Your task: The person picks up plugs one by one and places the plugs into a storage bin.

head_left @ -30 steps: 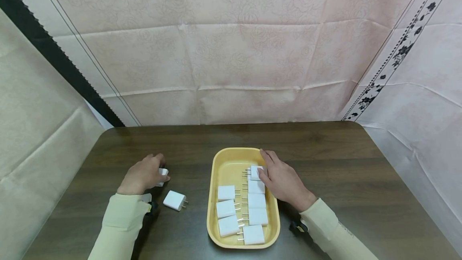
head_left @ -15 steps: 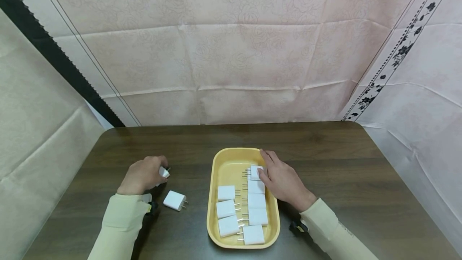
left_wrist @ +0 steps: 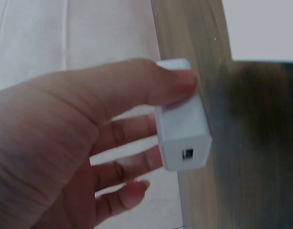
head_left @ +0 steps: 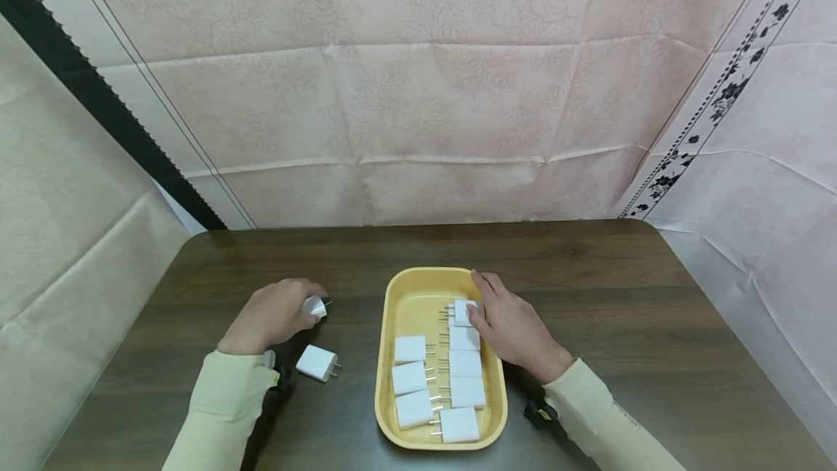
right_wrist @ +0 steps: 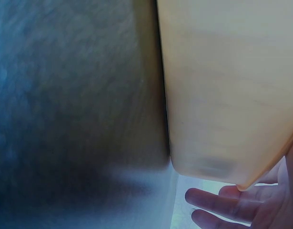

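My left hand (head_left: 271,317) pinches a white charger plug (head_left: 314,307) just above the table, left of the tray; its prongs point right. In the left wrist view the thumb lies over this charger (left_wrist: 183,121), whose end with a small port faces the camera. A loose charger (head_left: 317,363) lies on the table below that hand. My right hand (head_left: 516,327) holds the right rim of a yellow tray (head_left: 418,304), thumb inside by the uppermost charger (head_left: 465,312), fingers along the outside. In the right wrist view, fingers (right_wrist: 222,202) show beyond the tray wall (right_wrist: 222,90).
Several white chargers stand in two columns inside the tray, the left column (head_left: 410,378) shorter than the right one (head_left: 466,364). The dark wooden table (head_left: 588,275) ends at a patterned cloth backdrop (head_left: 451,129). Cloth also hangs at both sides.
My left hand has raised the charger and shifted a little right with it, turning it so that its prongs show. My right hand and the tray stay in place.
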A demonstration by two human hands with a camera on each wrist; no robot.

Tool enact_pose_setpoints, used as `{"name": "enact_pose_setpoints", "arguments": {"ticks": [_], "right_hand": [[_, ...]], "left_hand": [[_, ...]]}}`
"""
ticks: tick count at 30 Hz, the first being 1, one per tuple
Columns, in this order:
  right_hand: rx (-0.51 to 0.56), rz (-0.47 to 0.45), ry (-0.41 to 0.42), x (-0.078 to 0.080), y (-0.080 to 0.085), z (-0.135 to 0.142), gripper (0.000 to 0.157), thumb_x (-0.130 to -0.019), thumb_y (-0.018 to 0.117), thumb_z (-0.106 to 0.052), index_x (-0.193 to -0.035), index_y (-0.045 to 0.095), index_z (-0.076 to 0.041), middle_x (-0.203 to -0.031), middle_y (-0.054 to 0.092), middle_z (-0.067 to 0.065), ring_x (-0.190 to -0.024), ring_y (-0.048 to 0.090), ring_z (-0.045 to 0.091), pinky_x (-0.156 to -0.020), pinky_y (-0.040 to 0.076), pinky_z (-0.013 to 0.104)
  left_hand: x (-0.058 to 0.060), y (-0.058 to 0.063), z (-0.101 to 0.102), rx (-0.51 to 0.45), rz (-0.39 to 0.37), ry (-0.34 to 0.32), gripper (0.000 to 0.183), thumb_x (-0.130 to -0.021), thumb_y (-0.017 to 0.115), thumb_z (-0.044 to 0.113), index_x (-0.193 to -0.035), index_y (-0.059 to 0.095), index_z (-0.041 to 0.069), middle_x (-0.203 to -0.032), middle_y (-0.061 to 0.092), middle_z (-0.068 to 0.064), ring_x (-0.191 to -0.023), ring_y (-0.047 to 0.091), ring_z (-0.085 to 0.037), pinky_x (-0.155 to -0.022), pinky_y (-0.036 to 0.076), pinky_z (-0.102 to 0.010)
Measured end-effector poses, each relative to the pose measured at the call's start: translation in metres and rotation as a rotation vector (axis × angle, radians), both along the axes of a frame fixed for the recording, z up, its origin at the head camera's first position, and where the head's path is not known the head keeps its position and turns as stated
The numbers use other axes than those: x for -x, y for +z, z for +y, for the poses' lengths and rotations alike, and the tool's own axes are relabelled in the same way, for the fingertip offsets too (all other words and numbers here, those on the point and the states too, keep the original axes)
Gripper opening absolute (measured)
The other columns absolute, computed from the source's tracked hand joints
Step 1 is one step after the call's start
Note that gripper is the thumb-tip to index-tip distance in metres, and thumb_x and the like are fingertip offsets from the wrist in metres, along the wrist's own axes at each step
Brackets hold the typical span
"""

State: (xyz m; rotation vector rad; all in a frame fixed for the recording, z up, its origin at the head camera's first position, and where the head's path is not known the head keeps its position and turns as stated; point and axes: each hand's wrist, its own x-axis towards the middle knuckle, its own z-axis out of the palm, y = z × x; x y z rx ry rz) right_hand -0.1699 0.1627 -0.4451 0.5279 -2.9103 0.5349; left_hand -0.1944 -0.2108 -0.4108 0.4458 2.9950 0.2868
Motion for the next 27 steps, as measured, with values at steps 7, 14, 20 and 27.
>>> {"name": "enact_pose_setpoints", "arguments": {"ticks": [7,14,20,27], "right_hand": [[-0.003,0.006,-0.001,0.001,0.000,0.000,0.061,-0.103,0.053,-0.033,-0.153,0.040,0.000,-0.147,0.050,0.016,-0.108,0.067,0.026,-0.093,0.056,0.046],[-0.002,0.014,0.002,0.001,-0.001,-0.001,0.060,-0.103,0.053,-0.032,-0.152,0.041,0.001,-0.147,0.051,0.016,-0.109,0.067,0.027,-0.092,0.056,0.045],[-0.003,0.007,-0.002,0.001,0.000,-0.001,0.061,-0.103,0.053,-0.032,-0.152,0.040,0.000,-0.147,0.050,0.016,-0.109,0.067,0.027,-0.092,0.056,0.046],[-0.003,0.003,-0.004,0.001,0.000,-0.001,0.061,-0.103,0.053,-0.033,-0.153,0.040,0.000,-0.147,0.050,0.016,-0.110,0.067,0.027,-0.093,0.056,0.046]], "left_hand": [[-0.002,-0.001,0.009,-0.016,0.030,-0.110,0.041,-0.082,0.083,0.014,-0.121,0.073,0.012,-0.118,0.072,-0.010,-0.101,0.067,-0.025,-0.088,0.056,-0.051],[-0.008,0.004,0.021,-0.044,0.082,-0.179,0.040,-0.083,0.082,0.016,-0.122,0.073,0.013,-0.123,0.071,-0.008,-0.112,0.066,-0.028,-0.094,0.055,-0.048],[-0.013,0.010,0.032,-0.046,0.110,-0.203,0.041,-0.085,0.082,0.020,-0.124,0.073,0.014,-0.126,0.070,-0.007,-0.115,0.065,-0.026,-0.096,0.055,-0.047],[-0.019,0.019,0.044,-0.056,0.185,-0.251,0.040,-0.086,0.080,0.022,-0.125,0.073,0.017,-0.122,0.072,-0.003,-0.108,0.066,-0.019,-0.091,0.057,-0.040]]}}
